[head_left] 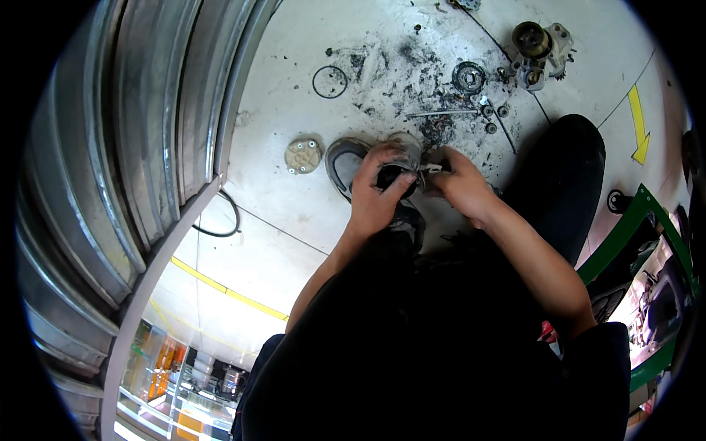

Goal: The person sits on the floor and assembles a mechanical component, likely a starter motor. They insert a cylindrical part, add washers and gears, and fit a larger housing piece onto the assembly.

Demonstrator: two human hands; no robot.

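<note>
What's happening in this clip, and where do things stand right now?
A person is handling a grimy grey part low over a pale floor. The left hand is curled around it by a dark opening, close to a grey shoe; the right hand is at its right side, though its exact grip is too small to make out. A round cover lies to the left, a larger metal assembly lies farther off to the right, and black debris is scattered between.

Held part [410,145] looks matt metal, ribbed panel [160,125] glossy.
</note>
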